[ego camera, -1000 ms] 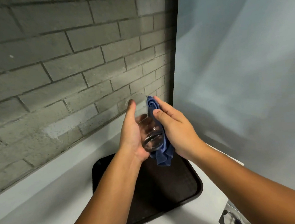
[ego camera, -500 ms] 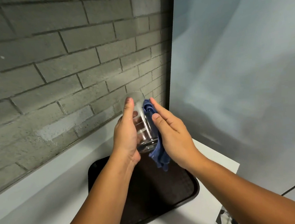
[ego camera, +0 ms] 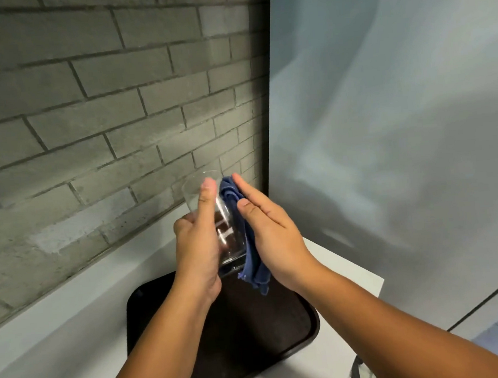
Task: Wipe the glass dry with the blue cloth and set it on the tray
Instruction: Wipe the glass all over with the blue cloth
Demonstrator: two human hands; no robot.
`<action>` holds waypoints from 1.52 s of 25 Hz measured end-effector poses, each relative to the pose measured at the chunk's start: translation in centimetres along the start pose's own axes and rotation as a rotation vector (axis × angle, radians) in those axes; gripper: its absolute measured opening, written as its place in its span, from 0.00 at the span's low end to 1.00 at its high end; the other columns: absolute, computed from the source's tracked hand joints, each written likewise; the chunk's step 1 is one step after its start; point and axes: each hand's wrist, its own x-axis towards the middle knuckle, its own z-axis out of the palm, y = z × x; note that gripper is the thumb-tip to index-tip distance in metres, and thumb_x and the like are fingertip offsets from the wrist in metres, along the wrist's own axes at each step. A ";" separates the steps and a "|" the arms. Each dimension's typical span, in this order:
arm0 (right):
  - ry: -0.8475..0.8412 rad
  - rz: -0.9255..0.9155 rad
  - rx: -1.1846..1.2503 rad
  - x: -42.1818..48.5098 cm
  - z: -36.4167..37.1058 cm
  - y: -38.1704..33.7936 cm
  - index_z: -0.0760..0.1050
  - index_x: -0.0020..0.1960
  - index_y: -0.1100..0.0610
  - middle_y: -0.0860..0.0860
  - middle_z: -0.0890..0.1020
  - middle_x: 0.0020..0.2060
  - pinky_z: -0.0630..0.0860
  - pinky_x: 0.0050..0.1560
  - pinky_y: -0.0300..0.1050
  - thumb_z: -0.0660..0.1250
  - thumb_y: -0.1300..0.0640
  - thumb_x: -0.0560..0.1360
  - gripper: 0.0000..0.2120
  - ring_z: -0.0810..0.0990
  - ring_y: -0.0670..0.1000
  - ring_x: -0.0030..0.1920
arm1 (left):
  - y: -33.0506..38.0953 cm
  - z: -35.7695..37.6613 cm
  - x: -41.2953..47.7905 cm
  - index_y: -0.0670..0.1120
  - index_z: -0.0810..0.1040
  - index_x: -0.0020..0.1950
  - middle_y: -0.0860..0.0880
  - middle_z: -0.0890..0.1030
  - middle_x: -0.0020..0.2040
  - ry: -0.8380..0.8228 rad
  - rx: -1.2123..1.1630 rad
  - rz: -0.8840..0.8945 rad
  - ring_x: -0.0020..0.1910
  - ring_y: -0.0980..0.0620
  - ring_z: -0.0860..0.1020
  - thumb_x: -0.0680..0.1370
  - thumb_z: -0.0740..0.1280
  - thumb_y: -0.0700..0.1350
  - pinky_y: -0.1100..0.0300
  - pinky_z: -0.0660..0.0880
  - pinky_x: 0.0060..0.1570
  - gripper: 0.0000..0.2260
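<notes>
A clear drinking glass [ego camera: 227, 238] is held in the air above the dark tray [ego camera: 283, 332], tilted with its mouth up and away from me. My left hand [ego camera: 197, 246] grips it from the left, thumb lying along its side. My right hand [ego camera: 270, 234] presses a folded blue cloth [ego camera: 252, 260] flat against the glass's right side; the cloth's lower end hangs below the glass's base. Part of the glass is hidden behind my left hand and the cloth.
The tray lies on a white counter [ego camera: 59, 332] whose right edge ends just past the tray. A grey brick wall [ego camera: 101, 111] rises behind the counter, and a pale smooth panel [ego camera: 385, 118] stands on the right. A black-and-white printed object [ego camera: 359, 374] shows at the bottom edge.
Both hands have lifted the glass a little and its mouth shows more above my left thumb. The right hand with the cloth has slid along the glass's side.
</notes>
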 end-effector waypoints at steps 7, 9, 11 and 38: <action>-0.020 0.051 0.145 1.1 0.0 -0.6 0.74 0.79 0.52 0.50 0.81 0.75 0.70 0.82 0.49 0.58 0.62 0.89 0.21 0.78 0.49 0.76 | 0.5 -0.2 0.3 0.46 0.77 0.74 0.41 0.89 0.64 0.011 0.008 0.071 0.51 0.47 0.94 0.56 0.88 0.67 0.44 0.91 0.48 0.52; -0.003 0.096 0.188 1.3 -0.1 -0.3 0.75 0.79 0.51 0.53 0.82 0.74 0.71 0.82 0.56 0.58 0.62 0.89 0.21 0.80 0.54 0.75 | 0.2 -0.3 0.4 0.44 0.78 0.74 0.38 0.88 0.66 -0.010 0.026 0.061 0.58 0.37 0.92 0.52 0.90 0.69 0.34 0.88 0.60 0.57; 0.009 0.052 0.121 1.0 -0.1 0.1 0.74 0.79 0.48 0.48 0.79 0.77 0.68 0.84 0.54 0.59 0.61 0.89 0.21 0.77 0.50 0.78 | 0.3 -0.8 0.6 0.42 0.80 0.75 0.39 0.88 0.66 -0.003 0.028 0.077 0.61 0.38 0.89 0.54 0.89 0.70 0.36 0.84 0.69 0.57; -0.073 0.141 0.225 2.2 -0.5 -1.3 0.83 0.70 0.48 0.61 0.86 0.66 0.86 0.58 0.50 0.62 0.57 0.87 0.16 0.88 0.54 0.56 | 1.7 -3.2 0.8 0.44 0.90 0.56 0.50 0.93 0.45 -0.172 0.048 0.055 0.41 0.60 0.89 0.72 0.85 0.55 0.69 0.81 0.38 0.19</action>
